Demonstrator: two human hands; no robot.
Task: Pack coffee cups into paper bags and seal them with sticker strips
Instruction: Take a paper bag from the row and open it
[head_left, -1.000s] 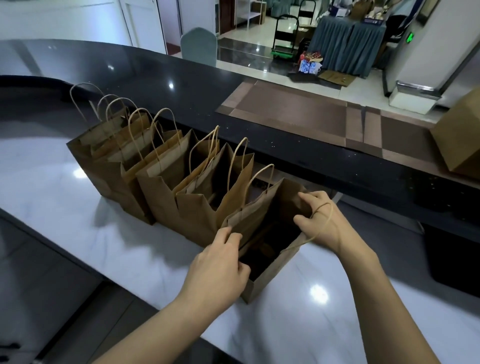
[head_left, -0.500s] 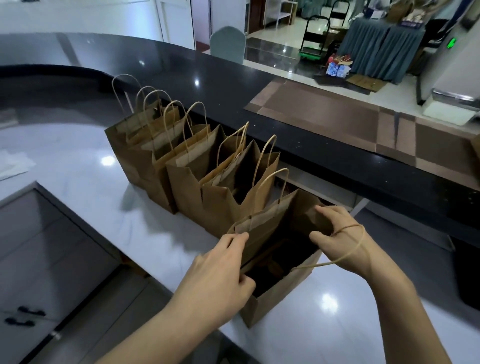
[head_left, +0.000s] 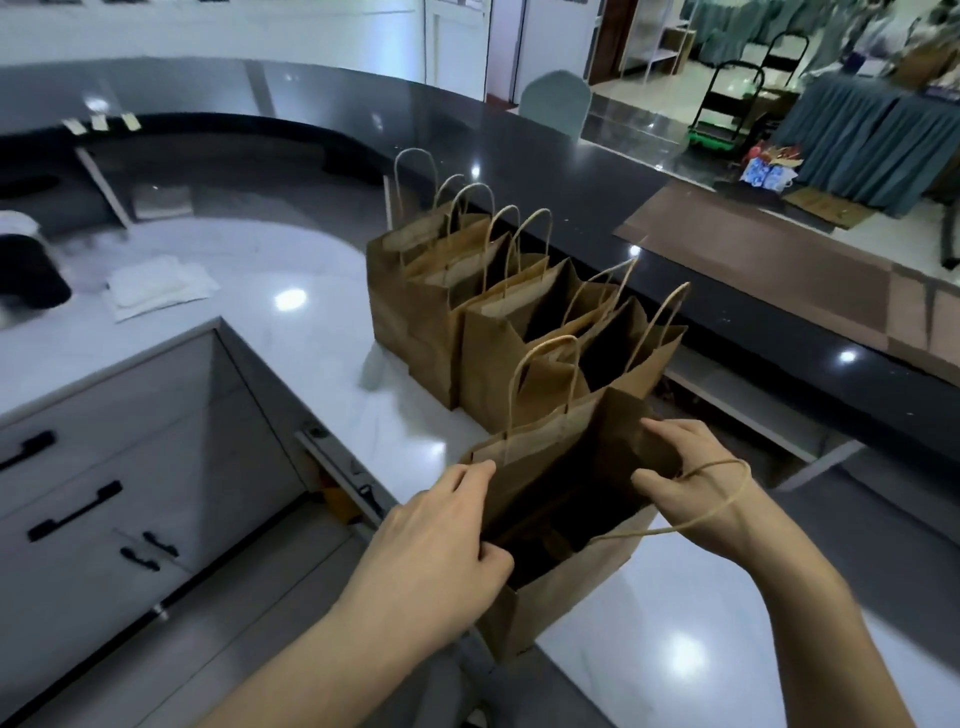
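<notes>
An open brown paper bag (head_left: 566, 592) stands at the near edge of the white marble counter (head_left: 291, 332). My left hand (head_left: 436, 540) grips the bag's near left rim, thumb inside. My right hand (head_left: 696, 493) pinches the far right rim, and one twine handle loops over its wrist. The bag's inside is dark; I cannot tell what it holds. Behind it a row of several more brown handled bags (head_left: 467, 306) stands open along the counter. No cups or sticker strips are recognisable.
A raised black countertop (head_left: 597, 171) runs behind the bags. White folded cloths (head_left: 156, 286) and a black object (head_left: 31, 270) lie at the left. Grey drawers with black handles (head_left: 78, 509) sit below the counter edge.
My view has swung left, so the bags now sit further right in the frame. Both hands keep their hold on the nearest bag's rim, and the bag has stayed in line with the row.
</notes>
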